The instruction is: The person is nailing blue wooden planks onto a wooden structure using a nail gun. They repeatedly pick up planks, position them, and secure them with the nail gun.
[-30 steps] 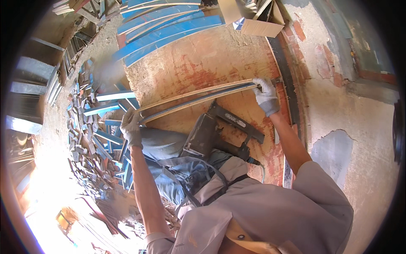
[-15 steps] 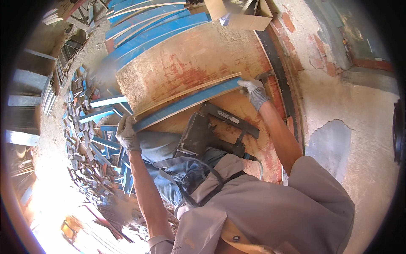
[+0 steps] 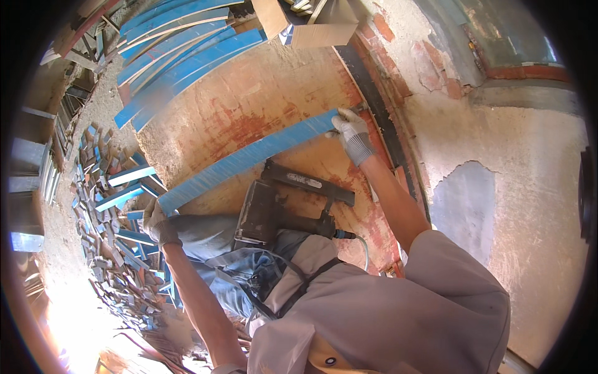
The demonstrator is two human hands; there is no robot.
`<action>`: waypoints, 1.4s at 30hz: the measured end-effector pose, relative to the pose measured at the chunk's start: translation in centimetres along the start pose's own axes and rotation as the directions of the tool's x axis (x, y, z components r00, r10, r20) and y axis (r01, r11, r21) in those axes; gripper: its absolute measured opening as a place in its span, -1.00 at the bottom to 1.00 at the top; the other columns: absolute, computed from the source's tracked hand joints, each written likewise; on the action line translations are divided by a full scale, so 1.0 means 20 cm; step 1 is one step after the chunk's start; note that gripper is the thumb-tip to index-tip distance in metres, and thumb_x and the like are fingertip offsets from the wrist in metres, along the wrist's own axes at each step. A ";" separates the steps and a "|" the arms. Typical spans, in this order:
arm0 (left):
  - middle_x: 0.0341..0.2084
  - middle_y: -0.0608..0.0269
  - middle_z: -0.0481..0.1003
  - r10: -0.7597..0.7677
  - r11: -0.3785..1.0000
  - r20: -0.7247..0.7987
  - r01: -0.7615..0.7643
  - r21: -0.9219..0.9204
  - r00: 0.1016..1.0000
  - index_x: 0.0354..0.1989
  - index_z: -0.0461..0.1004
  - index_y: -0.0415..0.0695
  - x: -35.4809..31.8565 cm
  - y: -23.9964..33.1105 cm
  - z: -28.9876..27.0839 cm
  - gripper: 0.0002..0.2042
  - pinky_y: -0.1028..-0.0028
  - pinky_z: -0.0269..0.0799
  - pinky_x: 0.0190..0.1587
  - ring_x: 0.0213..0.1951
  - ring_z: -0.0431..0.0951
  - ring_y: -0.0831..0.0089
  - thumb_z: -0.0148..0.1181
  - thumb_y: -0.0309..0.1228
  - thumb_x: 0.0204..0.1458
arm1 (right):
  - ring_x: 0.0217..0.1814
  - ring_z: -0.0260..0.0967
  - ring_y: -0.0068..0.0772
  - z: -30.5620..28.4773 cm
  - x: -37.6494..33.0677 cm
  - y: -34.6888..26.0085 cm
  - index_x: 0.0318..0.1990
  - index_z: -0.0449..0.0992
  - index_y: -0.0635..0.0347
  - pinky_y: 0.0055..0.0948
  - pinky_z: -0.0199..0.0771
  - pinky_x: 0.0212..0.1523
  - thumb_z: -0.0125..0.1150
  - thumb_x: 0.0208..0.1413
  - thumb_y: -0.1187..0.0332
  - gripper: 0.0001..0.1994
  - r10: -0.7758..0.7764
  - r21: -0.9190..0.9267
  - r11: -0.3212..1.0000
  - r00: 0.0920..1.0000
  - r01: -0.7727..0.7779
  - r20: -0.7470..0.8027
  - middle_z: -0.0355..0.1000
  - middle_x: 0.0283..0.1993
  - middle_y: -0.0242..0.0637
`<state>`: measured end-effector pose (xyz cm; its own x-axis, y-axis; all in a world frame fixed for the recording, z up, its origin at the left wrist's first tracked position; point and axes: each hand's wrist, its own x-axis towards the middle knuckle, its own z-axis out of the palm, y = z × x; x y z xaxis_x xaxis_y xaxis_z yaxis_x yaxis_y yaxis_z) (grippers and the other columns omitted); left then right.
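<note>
Blue plank [image 3: 249, 156], hands gripping both ends

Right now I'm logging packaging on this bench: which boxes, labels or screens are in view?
Cardboard box: top edge, beyond the board; open, brown, strips inside.
Label: on the dark nail gun, mid-bench; small pale strip.
No screens.

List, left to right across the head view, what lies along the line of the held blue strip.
Heap of short blue wood offcuts → gloved left hand → long blue-painted wooden strip → gloved right hand → dark metal rail → patchy plaster floor.
</note>
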<state>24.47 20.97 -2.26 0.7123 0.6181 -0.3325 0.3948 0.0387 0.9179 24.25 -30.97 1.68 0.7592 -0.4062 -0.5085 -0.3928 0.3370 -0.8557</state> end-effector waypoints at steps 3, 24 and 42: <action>-0.28 0.15 0.61 -0.126 0.990 -0.020 0.124 -0.070 0.992 -0.14 0.60 -0.36 0.02 -0.01 -0.01 -0.76 0.52 0.55 -0.18 -0.27 0.60 0.42 0.35 -0.51 0.02 | -0.29 0.51 -0.39 0.06 0.02 0.04 0.28 0.31 0.38 -0.48 0.64 -0.38 0.11 0.26 0.51 -0.56 -0.014 -0.079 0.997 1.000 0.013 -0.008 0.43 0.00 -0.15; -0.13 0.04 0.59 0.029 0.997 0.125 -0.037 0.061 0.992 0.09 0.48 -0.42 -0.10 0.03 -0.03 -0.62 0.51 0.50 -0.08 -0.16 0.57 0.43 0.27 -0.52 0.10 | -0.42 0.40 -0.64 0.13 -0.10 0.15 0.01 0.57 0.42 -0.57 0.44 -0.46 0.26 0.18 0.42 -0.70 -0.167 -0.370 0.922 0.979 0.112 -0.120 0.53 -0.35 -0.37; -0.10 0.06 0.57 -0.058 0.998 0.164 0.053 0.032 0.985 0.11 0.47 -0.39 -0.09 0.03 -0.10 -0.64 0.46 0.58 -0.16 -0.18 0.58 0.40 0.22 -0.52 0.16 | -0.36 0.35 -0.70 0.12 -0.06 0.23 -0.04 0.58 0.41 -0.66 0.40 -0.33 0.32 0.15 0.46 -0.73 -0.181 -0.200 0.967 0.976 0.154 -0.123 0.53 -0.31 -0.44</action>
<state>22.35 21.42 -0.78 0.7738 0.4779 -0.4157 0.4505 0.0459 0.8916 22.71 -26.94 -1.49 0.7483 -0.5616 -0.3530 -0.3667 0.0932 -0.9257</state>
